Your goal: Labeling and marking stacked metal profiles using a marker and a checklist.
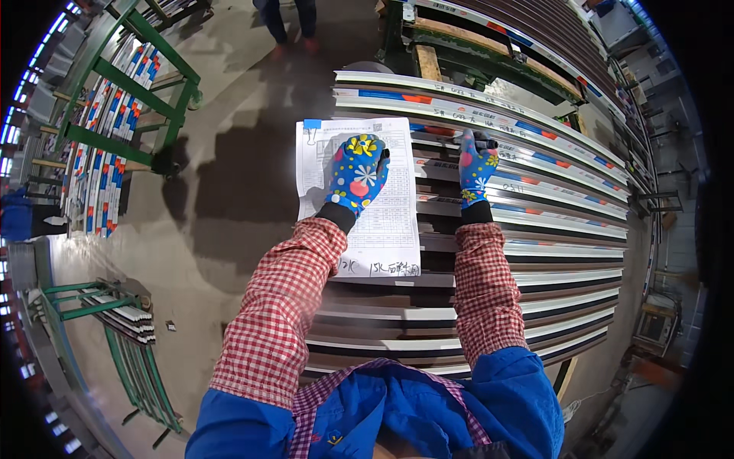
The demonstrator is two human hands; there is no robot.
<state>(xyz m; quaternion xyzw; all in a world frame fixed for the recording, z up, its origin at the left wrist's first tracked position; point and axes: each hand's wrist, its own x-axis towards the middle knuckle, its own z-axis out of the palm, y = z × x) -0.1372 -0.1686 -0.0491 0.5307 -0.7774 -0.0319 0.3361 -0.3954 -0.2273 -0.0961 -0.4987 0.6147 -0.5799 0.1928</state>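
My left hand [358, 172], in a blue flowered glove, rests closed on a stack of printed sheets [390, 222]. A small black pen cap [384, 154] pokes out by its thumb. The sheets carry tables and handwriting along the lower edge, with a clip [310, 135] and a blue tab at the top left corner. They lie over the left ends of long metal profiles [550, 235]. My right hand [478, 167], gloved alike, is closed around a black marker [488, 144] above the profiles, several of which bear handwritten marks.
Green steel racks [130, 84] with striped profiles stand at the left. Another rack [138, 359] sits lower left. Beyond my hands, more profiles lie on a green frame [474, 53] with wooden beams. A person [289, 19] stands on the floor at the top.
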